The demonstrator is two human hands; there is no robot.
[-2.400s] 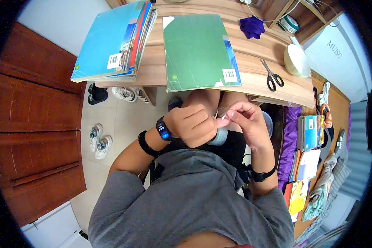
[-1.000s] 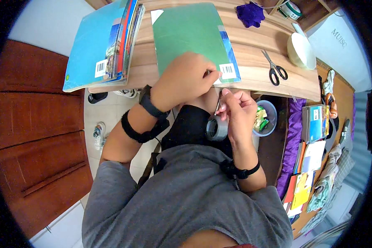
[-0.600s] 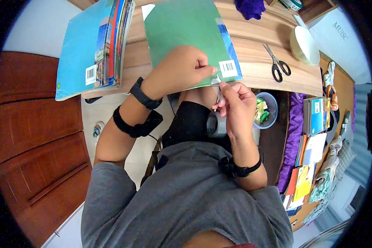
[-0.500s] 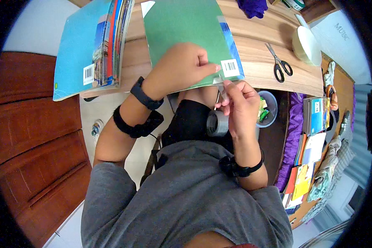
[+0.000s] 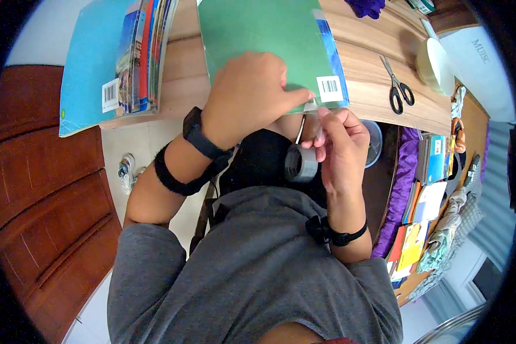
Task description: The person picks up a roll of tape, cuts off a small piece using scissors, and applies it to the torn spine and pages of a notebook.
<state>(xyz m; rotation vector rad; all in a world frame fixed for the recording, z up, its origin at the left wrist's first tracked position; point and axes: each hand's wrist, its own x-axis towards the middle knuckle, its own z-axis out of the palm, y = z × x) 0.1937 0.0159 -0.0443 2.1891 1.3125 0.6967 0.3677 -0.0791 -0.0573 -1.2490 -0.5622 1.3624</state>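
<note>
Across the near edge of the table [image 5: 183, 69], a green book [image 5: 264, 28] is laid flat, with a white barcode label at its near right corner and a blue printed band down its right side. Its long axis is pointed away from the person, the far end being leaned slightly to the left. At the book's near edge, just left of the label, a short strip of clear tape [image 5: 311, 106] is seen, whitish and partly hidden by fingers. Its length seems to be run from the book's edge back toward the person's right fingers, though its exact outline cannot be made out. By the right hand [image 5: 320, 123] the strip is pinched between thumb and fingers, the forearm being raised steeply from below and the palm turned inward. The left hand [image 5: 249, 89] is held over the book, back upward, fingers curled and thumb stretched rightward to the strip's upper end; whether its grip is closed on the strip cannot be told. Black bands [image 5: 203, 137] are worn on both forearms. Below the hands, a grey tape roll [image 5: 308, 165] is rested on the black shorts [image 5: 258, 157].
</note>
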